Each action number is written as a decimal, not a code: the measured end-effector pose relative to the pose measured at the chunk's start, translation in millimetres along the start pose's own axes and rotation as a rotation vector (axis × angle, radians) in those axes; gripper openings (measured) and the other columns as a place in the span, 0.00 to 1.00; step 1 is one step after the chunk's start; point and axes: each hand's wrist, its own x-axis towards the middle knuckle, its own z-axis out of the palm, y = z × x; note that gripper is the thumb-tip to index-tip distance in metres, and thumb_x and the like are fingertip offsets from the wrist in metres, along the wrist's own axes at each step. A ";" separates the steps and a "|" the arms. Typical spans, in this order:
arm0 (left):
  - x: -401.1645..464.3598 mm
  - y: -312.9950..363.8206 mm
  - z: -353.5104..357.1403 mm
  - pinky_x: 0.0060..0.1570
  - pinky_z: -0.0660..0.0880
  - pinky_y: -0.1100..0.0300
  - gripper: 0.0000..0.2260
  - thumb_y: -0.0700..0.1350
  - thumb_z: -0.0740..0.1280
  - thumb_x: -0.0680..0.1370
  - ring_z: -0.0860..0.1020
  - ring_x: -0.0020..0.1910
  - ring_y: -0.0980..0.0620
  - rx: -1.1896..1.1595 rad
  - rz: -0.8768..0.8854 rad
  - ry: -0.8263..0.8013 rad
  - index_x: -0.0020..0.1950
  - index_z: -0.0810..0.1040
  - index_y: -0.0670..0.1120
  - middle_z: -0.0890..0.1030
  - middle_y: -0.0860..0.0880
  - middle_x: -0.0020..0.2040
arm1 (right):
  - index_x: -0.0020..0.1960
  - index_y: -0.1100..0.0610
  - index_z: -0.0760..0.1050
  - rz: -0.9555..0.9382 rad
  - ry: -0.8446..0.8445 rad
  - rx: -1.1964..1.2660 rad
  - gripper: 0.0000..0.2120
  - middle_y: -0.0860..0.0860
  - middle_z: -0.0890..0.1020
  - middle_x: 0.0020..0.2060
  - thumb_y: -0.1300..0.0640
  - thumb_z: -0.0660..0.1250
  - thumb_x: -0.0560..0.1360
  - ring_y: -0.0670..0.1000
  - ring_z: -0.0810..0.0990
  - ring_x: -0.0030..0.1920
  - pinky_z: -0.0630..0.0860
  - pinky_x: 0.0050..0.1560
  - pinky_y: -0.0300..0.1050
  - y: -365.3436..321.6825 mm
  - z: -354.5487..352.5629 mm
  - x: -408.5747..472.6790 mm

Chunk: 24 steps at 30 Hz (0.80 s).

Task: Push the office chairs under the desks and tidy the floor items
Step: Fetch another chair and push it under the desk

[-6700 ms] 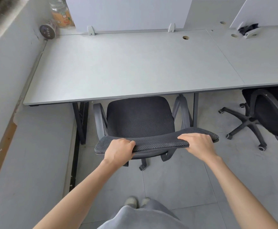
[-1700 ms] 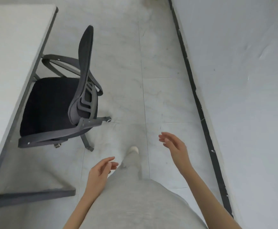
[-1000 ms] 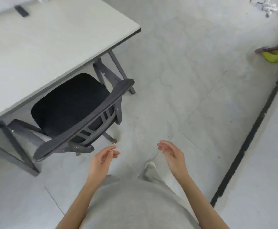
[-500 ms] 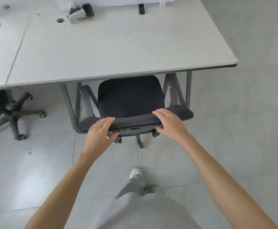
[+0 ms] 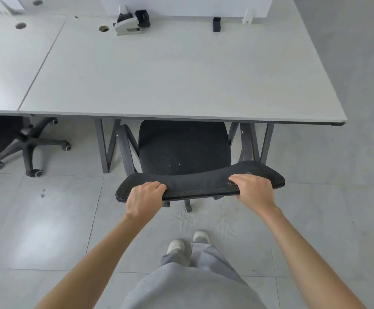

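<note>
A black mesh office chair [image 5: 183,148] faces the grey desk [image 5: 170,70], its seat partly beneath the front edge and its backrest toward me. My left hand [image 5: 144,198] grips the left part of the backrest's top edge, fingers curled over it. My right hand [image 5: 254,190] grips the right part of the same edge. A second black office chair [image 5: 19,141] sits at the left, tucked under the neighbouring desk [image 5: 14,59], with its wheeled base showing.
Grey desk legs [image 5: 105,146] stand on either side of the chair. A white-and-black desk fitting [image 5: 130,24] and a small black clip [image 5: 216,24] sit at the desk's back by the white divider [image 5: 186,5]. Grey tiled floor [image 5: 337,197] stretches to the right.
Half a second ago my hands had just landed on the backrest; now both are curled firmly round its top edge, and the view has come closer to the desk.
</note>
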 end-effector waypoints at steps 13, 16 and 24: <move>69.4 39.0 4.1 0.32 0.73 0.59 0.07 0.41 0.69 0.68 0.80 0.39 0.50 -0.022 -0.065 0.018 0.44 0.81 0.48 0.82 0.52 0.39 | 0.57 0.52 0.78 0.074 -0.059 -0.071 0.18 0.50 0.84 0.50 0.63 0.66 0.68 0.56 0.81 0.51 0.69 0.38 0.43 59.3 -18.6 45.1; 89.4 28.3 -0.7 0.43 0.75 0.55 0.12 0.41 0.62 0.74 0.78 0.51 0.48 -0.054 -0.088 -0.033 0.55 0.79 0.49 0.82 0.51 0.50 | 0.59 0.54 0.77 0.111 -0.069 -0.078 0.19 0.52 0.84 0.49 0.65 0.63 0.70 0.57 0.81 0.49 0.68 0.37 0.42 49.3 -12.9 47.2; 101.6 5.2 -9.7 0.41 0.73 0.57 0.12 0.42 0.59 0.76 0.79 0.47 0.47 0.041 -0.050 -0.156 0.55 0.78 0.52 0.83 0.50 0.47 | 0.40 0.60 0.81 0.205 0.097 -0.055 0.11 0.56 0.83 0.32 0.70 0.69 0.60 0.59 0.79 0.32 0.68 0.29 0.39 22.8 3.4 44.9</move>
